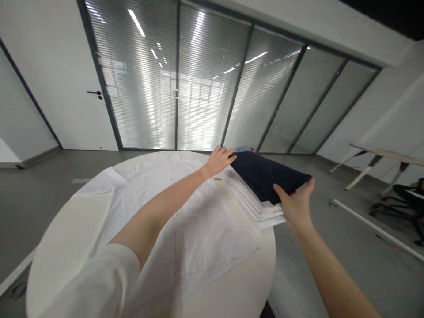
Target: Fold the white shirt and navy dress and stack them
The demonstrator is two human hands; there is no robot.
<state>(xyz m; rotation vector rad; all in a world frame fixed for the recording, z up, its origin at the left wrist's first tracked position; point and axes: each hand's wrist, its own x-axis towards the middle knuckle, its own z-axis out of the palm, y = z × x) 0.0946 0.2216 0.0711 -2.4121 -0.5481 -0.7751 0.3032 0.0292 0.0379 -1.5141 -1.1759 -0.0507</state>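
Observation:
A folded dark navy cloth (265,172) is held between my two hands, above a stack of folded white cloths (251,205) at the table's right side. My left hand (219,160) grips its far left corner, fingers closed over the edge. Thumb on top, my right hand (296,201) pinches the near right end; its other fingers are beneath the cloth. Spread across the table to the left of the stack lies a white shirt (202,234), partly covered from sight by my left arm.
The round white table (66,247) stands before a glass partition (198,88) with blinds. A door (76,79) is at the left. Off to the right are another table (391,154), a black office chair (407,207) and a white bar (374,227) on the floor.

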